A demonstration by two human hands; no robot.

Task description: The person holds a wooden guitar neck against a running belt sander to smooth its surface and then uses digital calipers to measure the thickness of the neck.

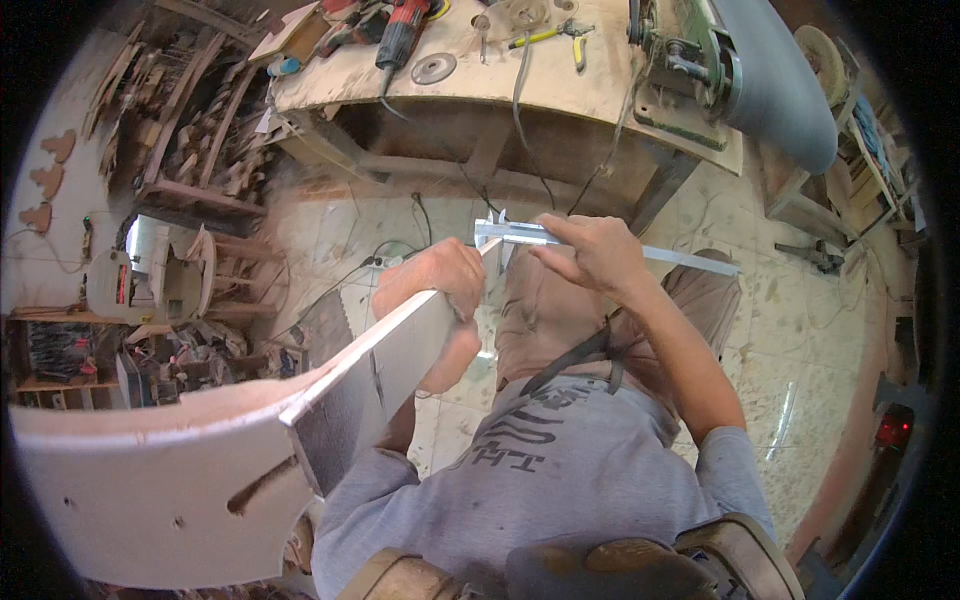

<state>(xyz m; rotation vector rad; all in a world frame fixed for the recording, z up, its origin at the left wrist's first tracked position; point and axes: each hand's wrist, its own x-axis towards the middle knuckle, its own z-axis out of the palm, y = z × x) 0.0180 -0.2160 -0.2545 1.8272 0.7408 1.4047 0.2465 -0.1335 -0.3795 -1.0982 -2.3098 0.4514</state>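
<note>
My left hand (430, 285) is wrapped round the narrow end of a long pale wooden workpiece (170, 490). This piece widens toward the lower left into a curved panel with a dark slot and small holes. A metal caliper (517, 232) is in my right hand (595, 252), with the thumb and fingers closed on its slide. The caliper's jaws are at the tip of the wood, just beyond my left fist. Whether they touch it on both sides, I cannot tell. The caliper's long beam sticks out to the right past my wrist.
A workbench (465, 85) stands ahead, bearing a red power tool (405, 30), a metal disc (434, 68) and yellow-handled pliers (545, 36). A belt sander (775, 90) is at its right end. Cables (420, 215) trail on the floor. Wood scraps fill a rack (190, 130) at left.
</note>
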